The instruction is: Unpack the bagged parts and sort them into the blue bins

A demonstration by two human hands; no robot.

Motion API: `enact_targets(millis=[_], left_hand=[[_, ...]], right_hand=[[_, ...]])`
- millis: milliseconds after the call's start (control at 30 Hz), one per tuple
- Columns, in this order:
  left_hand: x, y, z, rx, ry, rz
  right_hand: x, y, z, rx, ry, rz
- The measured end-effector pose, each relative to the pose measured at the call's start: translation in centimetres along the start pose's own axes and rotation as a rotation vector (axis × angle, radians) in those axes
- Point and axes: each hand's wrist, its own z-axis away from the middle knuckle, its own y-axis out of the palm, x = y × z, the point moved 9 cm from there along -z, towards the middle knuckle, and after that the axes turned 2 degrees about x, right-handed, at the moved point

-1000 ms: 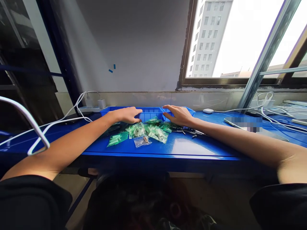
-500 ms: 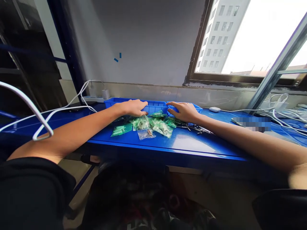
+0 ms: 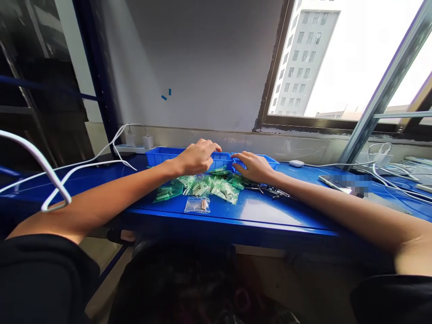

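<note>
My left hand (image 3: 200,157) hovers over the left blue bin (image 3: 162,155), fingers bent and thumb apart, with nothing visible in it. Beside it, my right hand (image 3: 254,167) reaches to the front of the right blue bin (image 3: 272,163), its fingers and thumb spread. Below both hands lies a pile of green-tinted plastic bags (image 3: 224,191) with small metal pieces inside. A clear plastic bag (image 3: 197,205) with copper-coloured pieces rests near the table's front edge. Loose dark metal rods (image 3: 270,191) lie under my right wrist, partly hidden.
White cables (image 3: 91,158) run across the left of the blue table (image 3: 236,216), one looping close over my left forearm. A white charger (image 3: 296,163), a phone-like flat device (image 3: 332,184) and more cables lie to the right. A metal post (image 3: 374,99) slants by the window.
My left hand has lifted and shifted right, towards my right hand. The clear bag now lies a little farther left and nearer the table edge. The whole view has tilted up slightly.
</note>
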Motion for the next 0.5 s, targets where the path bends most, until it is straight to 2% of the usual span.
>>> enact_targets(millis=[100,267,400,500], left_hand=[[-1.6,0.4,0.2,0.027,0.107,0.07],[-3.7,3.3,0.7,0.171,0.262,0.052],[-3.3,3.5,0.7,0.202,0.212,0.052],[-2.7,2.8,0.6,0.152,0.159,0.041]], right_hand=[[0.8,-0.4,0.1,-0.096,-0.075,0.002],[1.4,-0.3,0.1,-0.118,-0.084,-0.041],[1.4,-0.1,0.0,-0.081,-0.063,-0.055],[1.3,0.0,0.0,-0.089,-0.06,-0.068]])
